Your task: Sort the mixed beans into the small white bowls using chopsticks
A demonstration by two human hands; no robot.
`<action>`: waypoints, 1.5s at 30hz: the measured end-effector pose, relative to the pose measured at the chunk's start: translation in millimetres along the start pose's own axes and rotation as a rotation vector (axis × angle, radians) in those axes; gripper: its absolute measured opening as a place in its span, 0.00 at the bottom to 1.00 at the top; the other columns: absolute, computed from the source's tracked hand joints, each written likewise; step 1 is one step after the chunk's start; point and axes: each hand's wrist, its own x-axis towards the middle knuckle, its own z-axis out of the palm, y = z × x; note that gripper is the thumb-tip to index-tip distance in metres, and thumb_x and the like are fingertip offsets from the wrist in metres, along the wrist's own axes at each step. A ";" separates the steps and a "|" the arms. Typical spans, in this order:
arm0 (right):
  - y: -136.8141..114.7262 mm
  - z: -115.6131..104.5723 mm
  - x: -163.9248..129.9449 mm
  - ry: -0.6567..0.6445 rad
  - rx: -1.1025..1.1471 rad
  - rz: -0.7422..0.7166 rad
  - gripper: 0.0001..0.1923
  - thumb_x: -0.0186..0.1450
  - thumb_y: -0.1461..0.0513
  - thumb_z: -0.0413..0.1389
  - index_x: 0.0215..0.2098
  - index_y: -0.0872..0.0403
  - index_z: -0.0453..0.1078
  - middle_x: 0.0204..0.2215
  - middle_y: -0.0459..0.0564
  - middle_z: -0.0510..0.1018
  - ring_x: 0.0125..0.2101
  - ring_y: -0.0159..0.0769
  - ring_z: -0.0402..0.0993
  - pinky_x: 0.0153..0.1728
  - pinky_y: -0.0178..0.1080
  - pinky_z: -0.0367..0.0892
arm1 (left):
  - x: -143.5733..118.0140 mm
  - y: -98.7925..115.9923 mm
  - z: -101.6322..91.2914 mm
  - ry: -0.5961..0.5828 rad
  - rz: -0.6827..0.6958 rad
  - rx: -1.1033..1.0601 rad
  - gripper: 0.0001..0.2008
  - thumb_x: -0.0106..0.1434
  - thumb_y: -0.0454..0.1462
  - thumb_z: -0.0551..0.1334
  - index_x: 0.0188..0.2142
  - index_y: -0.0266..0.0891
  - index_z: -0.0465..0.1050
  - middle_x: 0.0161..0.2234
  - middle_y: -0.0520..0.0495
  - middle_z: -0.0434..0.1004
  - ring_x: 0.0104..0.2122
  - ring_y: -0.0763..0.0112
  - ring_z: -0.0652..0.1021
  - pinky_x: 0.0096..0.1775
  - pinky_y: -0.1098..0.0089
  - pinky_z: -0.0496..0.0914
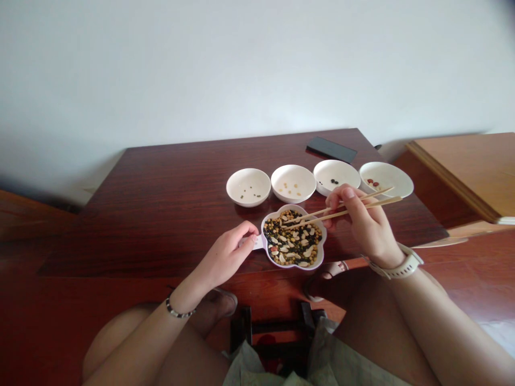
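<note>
A flower-shaped dish [322, 256] with a pale purple rim is filled with mixed beans and peanuts [295, 238]. My left hand [233, 246] grips its short handle [257, 243] between thumb and fingers. Held in my right hand [362, 220] is a pair of wooden chopsticks [341, 210], their tips down among the beans near the dish's upper left. Whether the tips pinch a bean is too small to tell. Behind the dish stand the white bowls: one with small green beans [248, 187], one with yellow beans [293, 183], one with black beans [337, 178], one with reddish and pale pieces [386, 180].
A dark phone [331, 149] lies on the brown table [161, 203] behind the bowls. The white wall [241, 64] rises at the table's back. To the right is a lighter wooden piece of furniture [470, 171]. My legs are below the front edge.
</note>
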 end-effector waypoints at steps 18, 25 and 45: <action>-5.3 3.1 -1.3 0.010 0.013 0.023 0.23 0.75 0.44 0.56 0.32 0.52 0.72 0.25 0.49 0.74 0.25 0.35 0.75 0.22 0.37 0.70 | 0.3 2.2 0.9 0.012 0.000 0.003 0.13 0.78 0.44 0.53 0.44 0.41 0.73 0.37 0.51 0.79 0.35 0.67 0.74 0.39 0.67 0.65; -0.8 0.3 -1.8 -0.034 0.006 0.014 0.22 0.76 0.45 0.55 0.34 0.52 0.72 0.26 0.48 0.75 0.25 0.35 0.76 0.24 0.36 0.71 | 0.6 1.7 0.2 -0.002 -0.007 0.000 0.12 0.79 0.44 0.54 0.45 0.41 0.73 0.37 0.52 0.78 0.35 0.67 0.74 0.40 0.67 0.65; 1.7 -1.0 0.3 -0.002 0.006 0.030 0.21 0.75 0.45 0.56 0.34 0.52 0.72 0.25 0.48 0.76 0.24 0.34 0.75 0.22 0.36 0.70 | 0.6 1.1 1.0 0.000 0.002 0.007 0.12 0.79 0.44 0.54 0.44 0.42 0.72 0.37 0.53 0.77 0.35 0.68 0.73 0.40 0.67 0.64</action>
